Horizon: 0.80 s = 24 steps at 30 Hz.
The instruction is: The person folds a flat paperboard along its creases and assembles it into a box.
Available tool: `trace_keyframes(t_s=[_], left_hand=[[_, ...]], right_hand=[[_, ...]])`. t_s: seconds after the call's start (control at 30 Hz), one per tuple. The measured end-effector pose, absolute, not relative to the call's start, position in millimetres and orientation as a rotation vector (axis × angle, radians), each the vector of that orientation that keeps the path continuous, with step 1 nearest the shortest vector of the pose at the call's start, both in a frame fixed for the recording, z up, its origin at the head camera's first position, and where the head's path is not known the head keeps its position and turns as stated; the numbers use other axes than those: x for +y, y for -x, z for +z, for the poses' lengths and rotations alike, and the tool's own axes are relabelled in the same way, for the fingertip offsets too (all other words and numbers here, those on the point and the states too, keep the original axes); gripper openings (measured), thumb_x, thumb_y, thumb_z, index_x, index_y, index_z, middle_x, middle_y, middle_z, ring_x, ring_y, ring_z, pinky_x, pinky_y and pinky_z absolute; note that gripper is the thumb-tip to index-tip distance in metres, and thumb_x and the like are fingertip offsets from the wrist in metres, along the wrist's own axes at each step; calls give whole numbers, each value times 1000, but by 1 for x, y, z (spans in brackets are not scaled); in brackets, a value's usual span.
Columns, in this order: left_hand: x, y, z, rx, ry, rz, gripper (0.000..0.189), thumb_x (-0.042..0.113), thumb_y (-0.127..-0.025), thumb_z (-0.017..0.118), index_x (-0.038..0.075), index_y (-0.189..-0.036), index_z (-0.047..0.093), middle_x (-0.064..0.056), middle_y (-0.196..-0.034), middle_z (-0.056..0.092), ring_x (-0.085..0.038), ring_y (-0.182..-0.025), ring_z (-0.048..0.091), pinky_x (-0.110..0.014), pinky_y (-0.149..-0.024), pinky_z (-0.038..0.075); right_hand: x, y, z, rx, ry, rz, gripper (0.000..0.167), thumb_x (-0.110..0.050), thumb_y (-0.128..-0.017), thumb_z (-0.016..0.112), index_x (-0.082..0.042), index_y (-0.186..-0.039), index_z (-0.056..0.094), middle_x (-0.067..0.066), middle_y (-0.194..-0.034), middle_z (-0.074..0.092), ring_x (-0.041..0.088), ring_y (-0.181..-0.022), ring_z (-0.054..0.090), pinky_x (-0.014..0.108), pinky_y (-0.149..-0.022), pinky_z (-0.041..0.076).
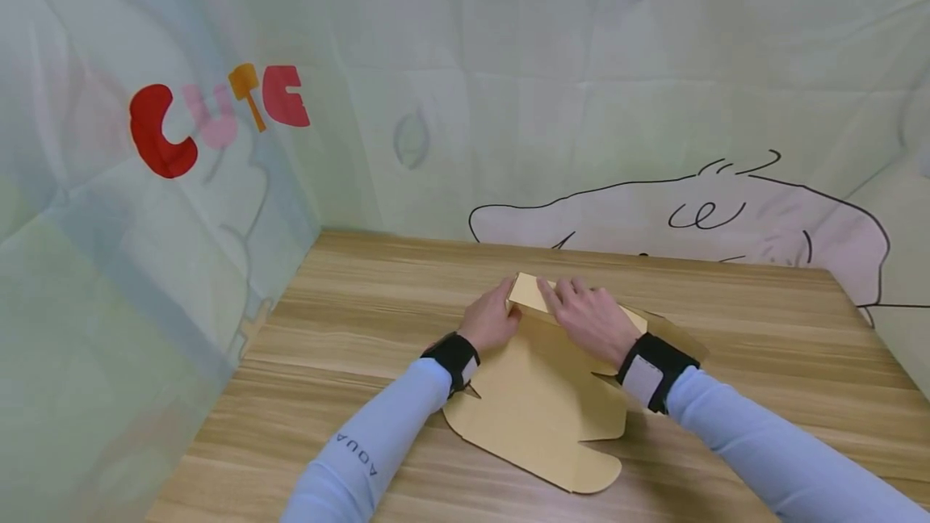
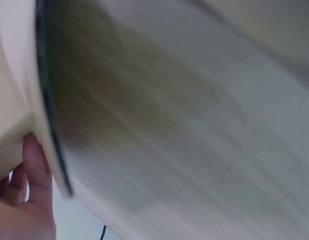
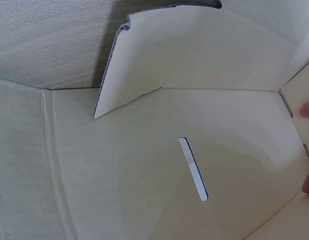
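A partly folded brown cardboard box [image 1: 541, 386] lies on the table, its far edge bent up into a narrow wall. At that wall's left corner my left hand [image 1: 491, 320] pinches the cardboard; the left wrist view shows its fingers [image 2: 35, 170] against a folded panel [image 2: 12, 142]. My right hand [image 1: 592, 317] grips over the top of the same wall, index finger laid along it. Seen from the right wrist, the inside of the box [image 3: 139, 170] has a narrow slot [image 3: 193, 169] and a raised side flap [image 3: 194, 45], with fingertips [image 3: 308, 182] at the right edge.
The wood-grain table [image 1: 349, 297] extends around the cardboard. Behind it hangs a printed cloth [image 1: 407, 39] with a cartoon drawing, and another at left carries coloured letters [image 1: 163, 135]. Rounded cardboard flaps [image 1: 581, 466] point toward the near side.
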State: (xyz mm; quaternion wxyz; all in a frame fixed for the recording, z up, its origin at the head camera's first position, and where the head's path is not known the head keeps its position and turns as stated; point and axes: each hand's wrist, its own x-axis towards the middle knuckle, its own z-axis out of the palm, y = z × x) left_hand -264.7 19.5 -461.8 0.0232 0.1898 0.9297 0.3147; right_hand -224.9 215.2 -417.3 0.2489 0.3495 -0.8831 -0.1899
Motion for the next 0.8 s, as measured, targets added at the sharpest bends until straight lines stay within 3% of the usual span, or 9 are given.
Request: trace_keyframes(t_s=[0.23, 0.63, 0.8], left_hand=[[17, 268, -461, 2735, -636, 1119, 46, 11, -96, 57, 7, -141, 47, -17, -131, 66, -25, -102, 63, -43, -97, 54], [19, 270, -467, 2733, -651, 1194, 52, 3, -98, 51, 3, -149, 38, -21, -136, 62, -25, -100, 61, -43, -97, 54], [19, 270, -468, 2737, -635, 1208, 46, 3, -98, 51, 3, -143, 42, -21, -131, 65, -26, -99, 62, -43, -95, 55]], right_hand=[[217, 226, -415, -2412, -954, -501, 46, -2, -90, 69, -3, -136, 61, 12, -91, 66, 22, -73, 60, 24, -43, 43], [217, 227, -416, -2389, -959, -514, 49, -2, -88, 70, -3, -136, 61, 12, -89, 64, 22, -73, 58, 23, -42, 41], [217, 227, -417, -2417, -957, -470, 50, -2, -88, 69, -2, -137, 60, 12, -91, 65, 22, -74, 59, 23, -42, 41]])
